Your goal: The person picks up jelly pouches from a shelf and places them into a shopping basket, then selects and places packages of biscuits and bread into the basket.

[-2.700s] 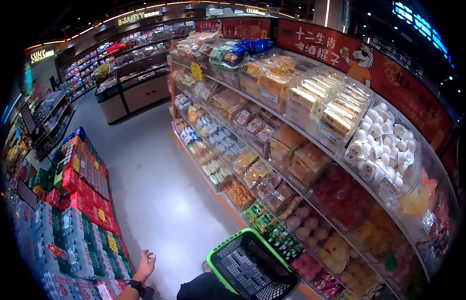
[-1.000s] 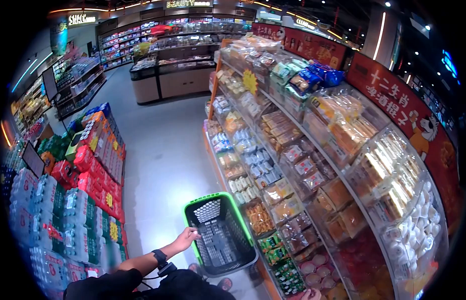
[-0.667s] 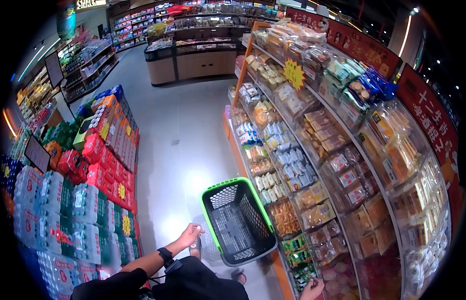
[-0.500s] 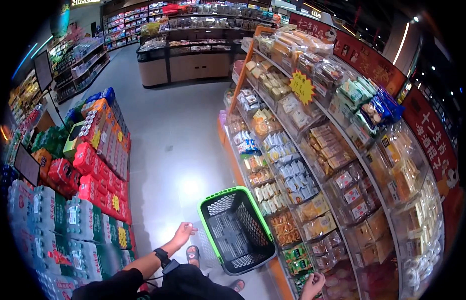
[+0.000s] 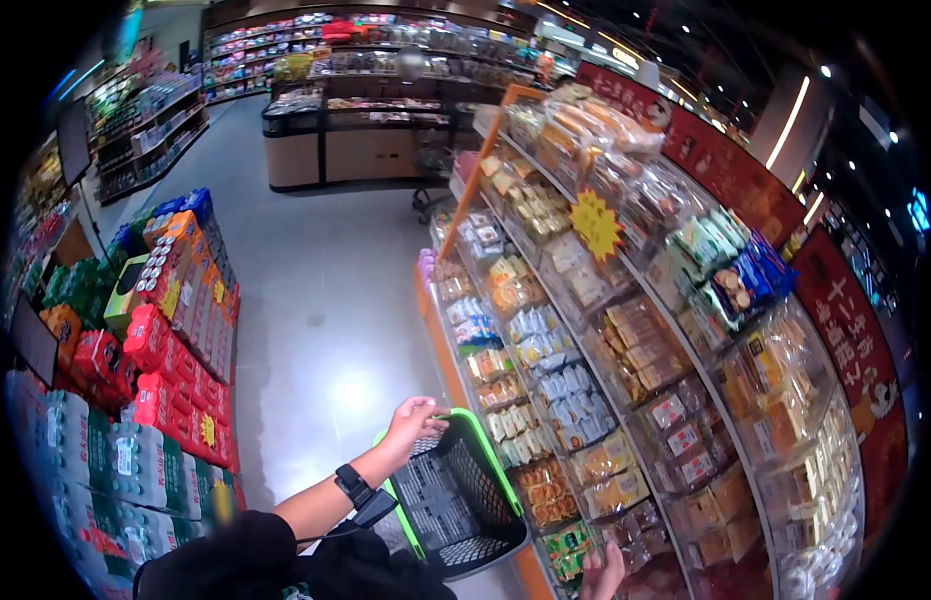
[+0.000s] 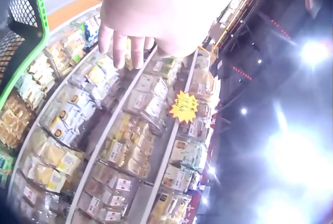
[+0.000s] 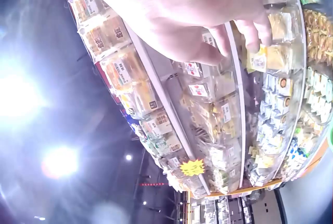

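My left hand [image 5: 414, 432] hovers over the far-left rim of a black basket with a green rim [image 5: 498, 455]; whether it touches the rim I cannot tell. Its fingers hang loosely bent in the left wrist view, and the hand [image 6: 151, 13] holds nothing visible. Low in the head view, my right hand [image 5: 603, 575] is beside the lower shelf of packaged snacks [image 5: 568, 548]. The right wrist view has this hand [image 7: 192, 13] with relaxed, slightly bent fingers in front of clear bins of wrapped bread [image 7: 278, 57], holding nothing visible. What carries the basket is hidden.
Slanted shelves of packaged food [image 5: 641, 350] line the right side. Stacked drink packs [image 5: 181, 370] stand on the left, with grey floor [image 5: 316, 300] between. Farther back are a counter [image 5: 346, 160] and a partly visible wheeled cart [image 5: 434, 180].
My left hand has moved up and right, over the basket's rim. The basket sits slightly lower in view. My right hand has shifted a little left, and the cart has come into view.
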`<act>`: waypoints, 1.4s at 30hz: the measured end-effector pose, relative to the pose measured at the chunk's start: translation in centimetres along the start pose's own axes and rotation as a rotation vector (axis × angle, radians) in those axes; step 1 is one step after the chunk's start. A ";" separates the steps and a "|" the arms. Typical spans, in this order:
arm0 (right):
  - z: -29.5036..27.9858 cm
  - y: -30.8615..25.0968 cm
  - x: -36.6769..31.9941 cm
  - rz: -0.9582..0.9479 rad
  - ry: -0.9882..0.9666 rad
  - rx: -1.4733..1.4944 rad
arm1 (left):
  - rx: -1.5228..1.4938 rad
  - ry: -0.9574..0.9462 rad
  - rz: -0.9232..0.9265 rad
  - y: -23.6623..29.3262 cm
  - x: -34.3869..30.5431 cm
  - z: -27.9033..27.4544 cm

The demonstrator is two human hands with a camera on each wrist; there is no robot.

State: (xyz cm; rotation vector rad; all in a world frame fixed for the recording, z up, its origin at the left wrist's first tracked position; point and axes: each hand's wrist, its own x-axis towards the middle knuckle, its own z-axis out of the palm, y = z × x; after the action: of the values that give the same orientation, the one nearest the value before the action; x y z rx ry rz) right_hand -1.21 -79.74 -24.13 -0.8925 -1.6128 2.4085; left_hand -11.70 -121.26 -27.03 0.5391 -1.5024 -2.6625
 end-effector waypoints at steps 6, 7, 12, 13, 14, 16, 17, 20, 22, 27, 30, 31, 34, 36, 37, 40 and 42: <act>2.4 -0.7 2.8 -0.126 0.114 0.073 | 0.125 -0.186 0.041 3.9 2.7 5.4; 2.9 -0.9 3.6 -0.139 0.117 0.071 | 0.174 -0.225 0.069 4.4 3.7 5.8; 5.4 -0.8 3.9 -0.203 0.157 0.114 | 0.338 -0.423 0.082 6.7 9.7 7.6; 6.1 -0.6 3.7 -0.207 0.263 0.092 | 0.343 -0.461 0.121 7.5 11.4 7.7; 7.0 -0.5 3.6 -0.213 0.379 0.076 | 0.349 -0.512 0.158 8.3 13.4 8.0; 6.6 0.4 2.9 -0.272 0.397 0.076 | 0.391 -0.649 0.229 10.3 16.9 9.1; 8.4 -0.2 1.5 -0.264 0.527 0.055 | 0.510 -0.677 0.294 11.9 18.7 9.8; 10.8 -0.2 -1.8 -0.389 0.688 -0.008 | 0.627 -0.808 0.500 15.4 25.3 13.7; 11.3 0.7 -3.3 -0.533 0.783 -0.163 | 0.538 -0.979 0.670 16.3 30.1 17.8; 14.6 1.9 -8.3 -0.567 1.010 -0.436 | 0.698 -0.955 1.418 19.9 29.0 30.2; 14.0 5.7 -9.9 -0.440 1.038 -0.335 | 0.793 -0.763 1.796 20.2 30.2 33.9; 14.7 5.7 -10.7 -0.372 1.059 -0.295 | 0.811 -0.703 1.851 19.9 30.6 34.2; 14.1 7.1 -11.3 -0.279 1.082 -0.328 | 0.829 -0.686 1.884 19.1 31.4 34.0; 14.0 6.2 -11.3 -0.260 1.079 -0.404 | 0.842 -0.731 1.885 19.3 31.6 33.8; 13.7 5.4 -11.0 -0.253 1.069 -0.445 | 0.852 -0.749 1.884 19.6 31.6 33.7; 10.8 2.9 -8.1 -0.411 0.981 -0.574 | 0.915 -0.779 1.881 20.2 31.3 33.0; 11.7 -1.4 -5.8 -0.505 0.921 -0.706 | 0.959 -0.792 1.896 21.4 30.7 33.0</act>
State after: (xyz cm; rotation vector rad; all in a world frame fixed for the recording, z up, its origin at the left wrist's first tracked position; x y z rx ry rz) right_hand -2.90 -90.91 -17.42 -1.2121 -1.8945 0.8367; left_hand -53.87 -111.58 -2.13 -1.3855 -1.6681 -0.5431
